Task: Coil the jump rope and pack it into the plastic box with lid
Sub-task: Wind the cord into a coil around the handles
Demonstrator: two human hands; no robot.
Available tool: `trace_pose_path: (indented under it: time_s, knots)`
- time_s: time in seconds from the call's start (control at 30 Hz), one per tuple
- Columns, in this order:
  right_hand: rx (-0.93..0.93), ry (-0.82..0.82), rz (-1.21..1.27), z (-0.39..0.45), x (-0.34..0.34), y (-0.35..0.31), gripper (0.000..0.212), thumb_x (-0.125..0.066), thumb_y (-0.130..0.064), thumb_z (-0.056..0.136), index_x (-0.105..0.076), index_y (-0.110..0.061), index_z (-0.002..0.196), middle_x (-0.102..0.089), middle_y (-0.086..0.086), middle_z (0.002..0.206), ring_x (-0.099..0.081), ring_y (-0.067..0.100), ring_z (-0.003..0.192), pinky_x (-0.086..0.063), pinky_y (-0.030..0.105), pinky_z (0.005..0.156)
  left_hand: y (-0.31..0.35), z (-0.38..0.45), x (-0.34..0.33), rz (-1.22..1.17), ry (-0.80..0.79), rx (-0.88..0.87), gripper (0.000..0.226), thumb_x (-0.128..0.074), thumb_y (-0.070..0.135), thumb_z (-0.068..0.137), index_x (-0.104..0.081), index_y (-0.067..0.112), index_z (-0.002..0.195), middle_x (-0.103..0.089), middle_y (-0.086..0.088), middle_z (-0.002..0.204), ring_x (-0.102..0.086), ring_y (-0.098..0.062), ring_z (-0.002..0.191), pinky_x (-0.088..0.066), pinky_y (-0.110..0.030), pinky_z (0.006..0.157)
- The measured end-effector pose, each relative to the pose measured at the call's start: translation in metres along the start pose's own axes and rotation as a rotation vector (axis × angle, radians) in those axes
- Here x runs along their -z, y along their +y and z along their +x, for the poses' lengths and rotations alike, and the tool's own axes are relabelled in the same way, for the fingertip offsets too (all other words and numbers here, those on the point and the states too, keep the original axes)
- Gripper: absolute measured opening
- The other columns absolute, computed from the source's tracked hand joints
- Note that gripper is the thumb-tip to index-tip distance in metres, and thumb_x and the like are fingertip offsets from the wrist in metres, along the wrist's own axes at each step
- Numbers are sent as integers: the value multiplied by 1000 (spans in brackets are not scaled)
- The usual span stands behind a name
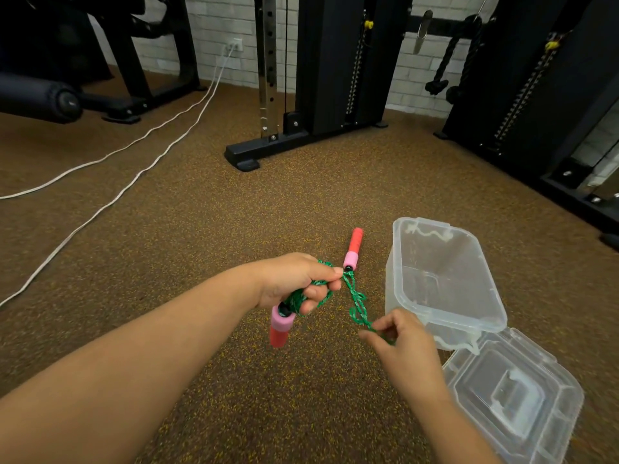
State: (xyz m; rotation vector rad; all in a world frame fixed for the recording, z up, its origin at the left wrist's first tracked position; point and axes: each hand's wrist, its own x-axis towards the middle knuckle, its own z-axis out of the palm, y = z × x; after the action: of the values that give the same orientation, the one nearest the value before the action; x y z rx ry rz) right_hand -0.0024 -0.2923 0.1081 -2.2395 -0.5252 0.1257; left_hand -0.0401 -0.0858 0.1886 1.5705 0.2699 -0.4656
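Observation:
My left hand point(294, 283) is shut on a bundle of green jump rope point(355, 301) wound around one handle. That red and pink handle point(280, 326) sticks out below my fist. A short kinked length of rope runs from my left fingers to my right hand point(400, 343), which pinches it between thumb and fingers. The second red and pink handle point(353, 249) lies on the floor just beyond my left hand. A clear plastic box point(442, 279) stands open to the right, its hinged clear lid point(509, 400) folded down flat toward me.
Speckled brown rubber floor point(201, 229) all around. Black gym machine frames point(301, 95) stand behind and at the right. Two white cables point(134, 162) trail across the floor on the left. A padded black roller point(40, 98) is at far left.

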Motion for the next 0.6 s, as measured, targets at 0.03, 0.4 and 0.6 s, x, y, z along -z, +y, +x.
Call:
trace_pose_path:
  time_s: [0.03, 0.4, 0.6]
  knots:
    - [4, -57, 0, 0, 0, -2, 26, -80, -29, 71, -58, -30, 85, -59, -13, 91, -54, 1, 84, -37, 12, 68, 0, -1, -2, -1, -9, 4, 27, -44, 25, 98, -52, 11, 76, -37, 7, 39, -39, -11, 37, -35, -20, 42]
    - [64, -266, 505, 2, -6, -38, 24, -53, -20, 95, -66, -39, 102, -70, -14, 88, -62, 7, 90, -45, 30, 85, 12, -7, -8, -52, -24, -19, 34, -51, 44, 87, -49, 15, 68, -31, 8, 36, -33, -10, 32, -29, -19, 38]
    - [-166, -174, 690, -12, -17, -31, 26, -43, -25, 98, -68, -20, 91, -47, -2, 56, -58, 12, 54, -47, 24, 61, 18, -3, -8, -518, 69, -9, 33, -43, 39, 95, -52, 19, 70, -37, 9, 38, -39, -7, 35, -35, -16, 39]
